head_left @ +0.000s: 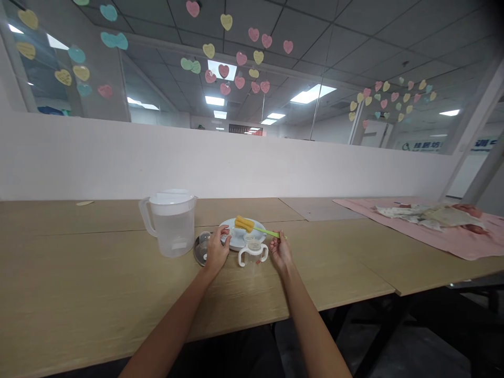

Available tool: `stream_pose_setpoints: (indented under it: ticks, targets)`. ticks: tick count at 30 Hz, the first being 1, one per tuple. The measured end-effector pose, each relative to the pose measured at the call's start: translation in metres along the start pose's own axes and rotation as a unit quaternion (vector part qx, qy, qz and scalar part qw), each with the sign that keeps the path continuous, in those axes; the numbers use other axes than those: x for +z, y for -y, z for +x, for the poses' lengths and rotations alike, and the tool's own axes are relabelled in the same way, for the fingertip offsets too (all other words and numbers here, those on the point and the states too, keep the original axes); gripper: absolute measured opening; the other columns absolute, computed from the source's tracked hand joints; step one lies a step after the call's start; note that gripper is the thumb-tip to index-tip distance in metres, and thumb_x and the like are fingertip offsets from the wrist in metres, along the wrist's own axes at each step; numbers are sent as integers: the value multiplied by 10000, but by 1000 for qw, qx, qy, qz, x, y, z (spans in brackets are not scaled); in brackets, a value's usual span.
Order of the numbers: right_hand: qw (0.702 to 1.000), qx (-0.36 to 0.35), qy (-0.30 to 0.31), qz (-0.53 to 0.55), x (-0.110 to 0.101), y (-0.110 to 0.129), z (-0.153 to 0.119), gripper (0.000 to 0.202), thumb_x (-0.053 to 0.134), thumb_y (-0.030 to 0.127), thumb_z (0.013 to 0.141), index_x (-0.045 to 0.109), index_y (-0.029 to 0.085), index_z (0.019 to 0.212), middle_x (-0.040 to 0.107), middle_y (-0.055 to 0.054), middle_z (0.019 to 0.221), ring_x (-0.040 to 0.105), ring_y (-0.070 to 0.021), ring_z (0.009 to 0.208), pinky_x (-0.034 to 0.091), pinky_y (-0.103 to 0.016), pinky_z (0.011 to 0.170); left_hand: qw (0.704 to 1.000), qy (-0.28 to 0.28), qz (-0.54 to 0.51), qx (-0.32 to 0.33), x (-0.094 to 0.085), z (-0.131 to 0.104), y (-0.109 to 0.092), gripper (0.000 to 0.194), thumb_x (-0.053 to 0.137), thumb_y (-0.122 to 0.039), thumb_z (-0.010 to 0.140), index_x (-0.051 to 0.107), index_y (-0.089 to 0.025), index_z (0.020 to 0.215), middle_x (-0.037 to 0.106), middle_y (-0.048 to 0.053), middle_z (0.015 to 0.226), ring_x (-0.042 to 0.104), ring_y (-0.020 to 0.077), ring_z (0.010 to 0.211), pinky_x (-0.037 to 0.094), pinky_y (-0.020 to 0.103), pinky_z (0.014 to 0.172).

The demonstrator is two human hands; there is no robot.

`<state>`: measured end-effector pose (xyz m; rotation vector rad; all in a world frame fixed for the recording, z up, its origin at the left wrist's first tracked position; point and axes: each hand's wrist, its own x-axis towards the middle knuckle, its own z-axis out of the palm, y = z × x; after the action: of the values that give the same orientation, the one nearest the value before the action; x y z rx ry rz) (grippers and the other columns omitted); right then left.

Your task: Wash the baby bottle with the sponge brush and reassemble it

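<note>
Right hand [280, 252], as I observe it, pinches the green handle of the sponge brush [244, 224] between thumb and fingers. The yellow head lies over the white plate [238, 243]. I record the left hand [217, 249] at the plate's left side, thumb and fingers curved and parted. The two-handled cup [253, 254] stands upright at the plate's near side; the lidded pitcher [174, 226] stands further left, beside the round metal dish [197, 256].

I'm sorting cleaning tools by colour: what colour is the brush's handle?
The handle is bright green, best seen in the head view.
</note>
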<state>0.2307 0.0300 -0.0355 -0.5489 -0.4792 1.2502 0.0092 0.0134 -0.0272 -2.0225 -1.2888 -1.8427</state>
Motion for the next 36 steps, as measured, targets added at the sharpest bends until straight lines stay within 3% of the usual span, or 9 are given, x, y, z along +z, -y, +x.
stream_pose_setpoints:
  ticks: [6, 10, 17, 28, 32, 36]
  targets:
    - [999, -2, 2, -36, 2, 0, -1, 302, 662, 431, 869, 544, 203, 711, 433, 100, 440, 425, -54, 357, 370, -134, 351, 998, 37, -25, -47, 1, -1, 2, 288, 522, -148, 843, 558, -242, 1112, 708, 9, 880, 700, 205, 966, 537, 344, 885]
    - [1000, -12, -2, -15, 2, 1, -2, 266, 652, 408, 881, 570, 197, 741, 472, 91, 465, 456, -52, 388, 424, -135, 415, 999, 31, -22, -33, 1, -2, 1, 282, 514, -153, 852, 562, -235, 1118, 717, 15, 887, 696, 196, 972, 529, 334, 902]
    - [1000, 9, 1, -26, 2, 0, -3, 305, 666, 436, 865, 553, 195, 717, 427, 101, 432, 411, -49, 365, 350, -127, 361, 1000, 7, -7, 7, 0, -2, 1, 251, 488, -152, 870, 568, -220, 1098, 723, 32, 937, 694, 192, 947, 536, 328, 883]
    - [1000, -3, 4, -19, 1, -2, -1, 287, 657, 424, 869, 556, 201, 721, 420, 102, 436, 403, -51, 361, 347, -134, 349, 1000, 19, -20, 1, -6, 0, -5, 224, 450, -173, 885, 553, -222, 1077, 713, 48, 949, 684, 198, 940, 537, 369, 899]
    - [999, -26, 6, -32, 0, -2, -1, 246, 664, 424, 863, 586, 205, 784, 480, 94, 483, 468, -53, 402, 424, -132, 416, 1000, 8, -27, -13, -8, 0, -7, 257, 456, -141, 849, 551, -214, 1076, 709, 41, 915, 687, 200, 909, 541, 371, 881]
    - [999, -22, 3, -23, -1, 1, -3, 245, 655, 423, 864, 597, 200, 781, 476, 93, 482, 455, -49, 395, 411, -131, 408, 999, -8, -18, -31, -11, 1, -6, 412, 420, -30, 716, 553, -212, 1061, 706, 28, 887, 687, 191, 877, 550, 346, 839]
